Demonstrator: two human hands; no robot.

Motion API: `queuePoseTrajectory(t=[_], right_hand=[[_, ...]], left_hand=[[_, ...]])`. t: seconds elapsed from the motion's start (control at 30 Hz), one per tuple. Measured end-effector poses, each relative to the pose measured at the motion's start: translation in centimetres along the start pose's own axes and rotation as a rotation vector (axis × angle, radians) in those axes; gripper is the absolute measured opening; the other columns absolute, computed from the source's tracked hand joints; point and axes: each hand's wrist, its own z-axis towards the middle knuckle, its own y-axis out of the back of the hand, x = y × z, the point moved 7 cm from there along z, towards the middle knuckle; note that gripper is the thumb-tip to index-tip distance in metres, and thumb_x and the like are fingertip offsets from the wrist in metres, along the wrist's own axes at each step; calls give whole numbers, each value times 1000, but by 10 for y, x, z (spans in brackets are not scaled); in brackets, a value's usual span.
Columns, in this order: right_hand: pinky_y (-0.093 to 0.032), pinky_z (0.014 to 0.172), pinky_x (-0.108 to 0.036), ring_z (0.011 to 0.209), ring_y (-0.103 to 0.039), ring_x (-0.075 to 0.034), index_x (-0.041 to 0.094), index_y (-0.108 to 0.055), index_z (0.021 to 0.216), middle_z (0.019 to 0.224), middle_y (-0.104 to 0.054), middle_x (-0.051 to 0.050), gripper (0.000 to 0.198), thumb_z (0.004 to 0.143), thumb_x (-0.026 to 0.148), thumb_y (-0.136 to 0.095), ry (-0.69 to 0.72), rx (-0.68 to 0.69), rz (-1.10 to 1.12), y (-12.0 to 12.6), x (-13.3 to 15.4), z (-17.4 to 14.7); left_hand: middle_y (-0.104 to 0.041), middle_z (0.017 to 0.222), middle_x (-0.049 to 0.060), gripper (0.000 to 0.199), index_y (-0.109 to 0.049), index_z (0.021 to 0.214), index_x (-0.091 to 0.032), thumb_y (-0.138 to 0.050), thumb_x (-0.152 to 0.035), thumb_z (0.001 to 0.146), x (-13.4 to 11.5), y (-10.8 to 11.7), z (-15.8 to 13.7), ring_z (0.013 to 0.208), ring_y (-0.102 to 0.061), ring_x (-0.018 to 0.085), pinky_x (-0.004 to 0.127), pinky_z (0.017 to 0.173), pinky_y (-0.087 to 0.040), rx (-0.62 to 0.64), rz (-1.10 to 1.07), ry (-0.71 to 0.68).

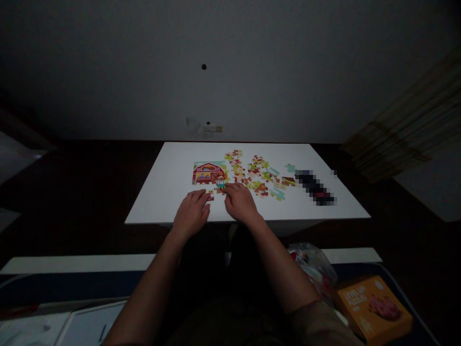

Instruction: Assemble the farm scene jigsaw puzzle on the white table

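Note:
On the white table, a partly joined jigsaw puzzle (210, 168) shows a red barn under a pale blue sky. My left hand (191, 211) rests at its near side, thumb apart from the fingers, fingertips touching a small puzzle piece (211, 196). Just right of it, the fingers of my right hand (240, 202) close on a puzzle piece with a teal figure (221, 184), at the puzzle's lower right edge. My fingertips hide part of both pieces.
Several loose puzzle pieces (257, 175) spread to the right on the white table (158, 192). Beyond them lies a dark pixelated object (314, 187). An orange puzzle box (374, 307) and a clear plastic bag (311, 264) are beside me at lower right.

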Motion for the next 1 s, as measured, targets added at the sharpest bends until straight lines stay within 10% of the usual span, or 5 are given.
queuePoseTrajectory(t=[1.0], right_hand=[[-39,96,-39,110,-50,-23,23,-61,113,114,-63,-5,29,88,19,-47,-18,-95,9,16,-5,-8]], left_hand=[[-59,125,10,35,-58,120,-24,-48,-21,87,-14,6,-17,112,-54,29,49,97,-43,-98,186,-57]])
